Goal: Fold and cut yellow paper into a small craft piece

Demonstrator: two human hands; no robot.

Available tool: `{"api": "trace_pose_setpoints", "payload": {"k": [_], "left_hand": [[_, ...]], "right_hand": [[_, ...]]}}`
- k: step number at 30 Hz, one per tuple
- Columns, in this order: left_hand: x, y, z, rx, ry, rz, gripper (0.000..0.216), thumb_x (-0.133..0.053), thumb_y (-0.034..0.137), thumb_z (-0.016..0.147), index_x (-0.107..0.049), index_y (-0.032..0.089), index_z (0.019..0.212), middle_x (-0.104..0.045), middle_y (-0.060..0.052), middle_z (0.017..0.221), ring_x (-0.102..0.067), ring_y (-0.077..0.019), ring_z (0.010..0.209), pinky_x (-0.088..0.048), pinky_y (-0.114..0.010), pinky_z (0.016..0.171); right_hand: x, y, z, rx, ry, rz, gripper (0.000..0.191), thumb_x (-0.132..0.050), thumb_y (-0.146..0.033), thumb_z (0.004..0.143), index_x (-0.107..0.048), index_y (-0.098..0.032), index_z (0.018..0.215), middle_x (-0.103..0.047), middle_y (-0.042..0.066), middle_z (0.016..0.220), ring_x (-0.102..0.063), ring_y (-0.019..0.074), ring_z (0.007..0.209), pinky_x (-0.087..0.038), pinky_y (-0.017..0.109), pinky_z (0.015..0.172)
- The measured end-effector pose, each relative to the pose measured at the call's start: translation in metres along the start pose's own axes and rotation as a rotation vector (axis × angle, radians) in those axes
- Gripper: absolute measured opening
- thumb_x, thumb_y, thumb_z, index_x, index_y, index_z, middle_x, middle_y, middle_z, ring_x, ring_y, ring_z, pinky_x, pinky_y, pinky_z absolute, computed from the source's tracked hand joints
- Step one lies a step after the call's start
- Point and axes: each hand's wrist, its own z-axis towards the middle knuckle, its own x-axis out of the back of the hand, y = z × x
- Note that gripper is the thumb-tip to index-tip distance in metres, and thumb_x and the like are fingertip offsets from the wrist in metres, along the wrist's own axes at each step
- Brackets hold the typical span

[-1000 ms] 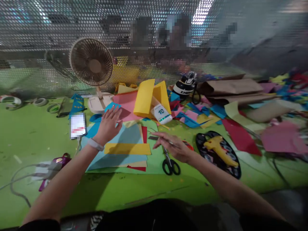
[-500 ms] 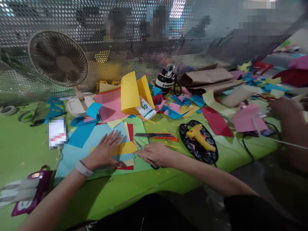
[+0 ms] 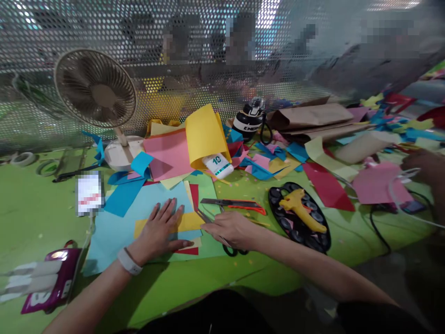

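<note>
Resting a widespread left hand point(image 3: 158, 235) on the yellow strip point(image 3: 191, 221)
Pinching a thin metal tool point(image 3: 203, 216) in the right hand point(image 3: 234, 228), near the orange cutter point(image 3: 255, 205)

The single view looks out from the wearer's head, facing forward and steeply down across the green table point(image 3: 187, 283). Dark clothing point(image 3: 219, 313) fills its bottom edge. The left hand point(image 3: 158, 234) and right hand point(image 3: 238, 229) sit fairly close, below mid-frame. Beyond them, a perforated screen point(image 3: 104, 28) spans the top. The wide frame takes in a fan point(image 3: 104, 95) at left and another person's hand point(image 3: 422, 167) at far right.
</note>
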Motion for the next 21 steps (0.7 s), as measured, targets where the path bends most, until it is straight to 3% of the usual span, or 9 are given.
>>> {"api": "trace_pose_setpoints", "payload": {"k": [8, 14, 17, 21], "left_hand": [[0.004, 0.007, -0.001, 0.03, 0.016, -0.034, 0.096, -0.045, 0.08, 0.077, -0.028, 0.022, 0.152, -0.023, -0.014, 0.159, -0.021, -0.0322, 0.146, -0.017, -0.052, 0.118], [0.016, -0.005, 0.006, 0.07, 0.043, -0.07, 0.082, -0.032, 0.074, 0.087, -0.028, 0.023, 0.151, -0.029, -0.012, 0.157, -0.023, -0.0284, 0.146, -0.023, -0.049, 0.118], [0.019, -0.014, 0.009, 0.108, 0.095, -0.053, 0.079, -0.035, 0.071, 0.089, -0.027, 0.021, 0.151, -0.03, -0.014, 0.157, -0.024, -0.0287, 0.146, -0.027, -0.049, 0.116], [0.02, -0.018, 0.01, 0.132, 0.152, -0.044, 0.076, -0.04, 0.065, 0.09, -0.028, 0.02, 0.15, -0.03, -0.017, 0.156, -0.022, -0.0304, 0.146, -0.029, -0.05, 0.115]], "right_hand": [[-0.01, 0.001, 0.005, -0.007, -0.104, -0.011, 0.03, -0.05, -0.012, 0.089, -0.062, -0.013, 0.116, -0.062, 0.006, 0.07, -0.056, 0.0177, 0.065, -0.036, 0.029, 0.056], [0.0, 0.009, 0.002, -0.032, -0.238, 0.028, 0.039, -0.052, -0.01, 0.084, -0.062, -0.016, 0.121, -0.065, 0.006, 0.07, -0.059, 0.0185, 0.065, -0.038, 0.029, 0.057], [0.013, 0.023, 0.009, -0.186, -0.154, 0.133, 0.042, -0.052, -0.016, 0.087, -0.061, -0.02, 0.128, -0.069, 0.006, 0.075, -0.062, 0.0176, 0.066, -0.041, 0.027, 0.058], [0.015, 0.062, 0.048, -0.587, 0.168, 0.452, 0.029, -0.055, -0.027, 0.087, -0.068, -0.021, 0.112, -0.073, 0.006, 0.096, -0.066, 0.017, 0.078, -0.05, 0.027, 0.067]]}}
